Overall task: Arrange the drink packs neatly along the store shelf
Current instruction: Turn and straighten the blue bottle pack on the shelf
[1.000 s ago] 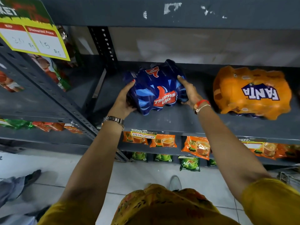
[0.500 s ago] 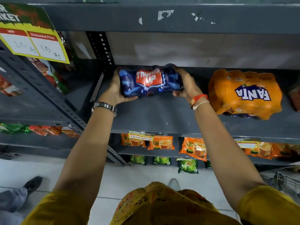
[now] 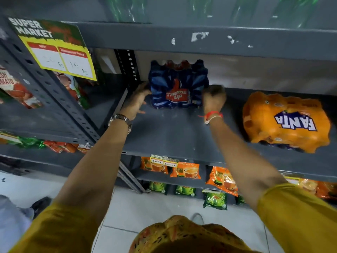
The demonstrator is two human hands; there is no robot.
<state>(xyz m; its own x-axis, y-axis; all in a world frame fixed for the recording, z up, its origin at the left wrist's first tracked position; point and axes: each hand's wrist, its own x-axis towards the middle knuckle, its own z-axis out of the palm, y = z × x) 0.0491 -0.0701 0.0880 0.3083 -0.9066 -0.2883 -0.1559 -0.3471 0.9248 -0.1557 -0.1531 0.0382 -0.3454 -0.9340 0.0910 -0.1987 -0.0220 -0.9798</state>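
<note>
1. Drink packs are what this shelf (image 3: 169,137) is being dressed with, and two are seen on it: a blue Thums Up pack (image 3: 177,84) at the left end and an orange Fanta pack (image 3: 286,123) well apart to the right.
2. A yellow price sign (image 3: 54,50) is hung from the upright at far left, beside the neighbouring bay.
3. The left hand (image 3: 135,101) is seen with fingers spread wide, laid against the lower left side of the Thums Up pack; whether it presses or merely touches cannot be told.
4. The Thums Up pack has been changed since a second ago: then it was held tilted and lifted between both hands near the shelf front; half a second ago it was turned flat; now it is stood upright at the back, close to the perforated post (image 3: 128,68), label facing out.
5. The right hand (image 3: 213,99) is blurred at the pack's right side; it appears curled and loosening, but its grip cannot be told for certain.
6. The Fanta pack has been left as it was, lying on its side with the label skewed.
7. From this it is judged that the first pack is placed, and that the Fanta pack is to be stood up and drawn alongside next.
</note>
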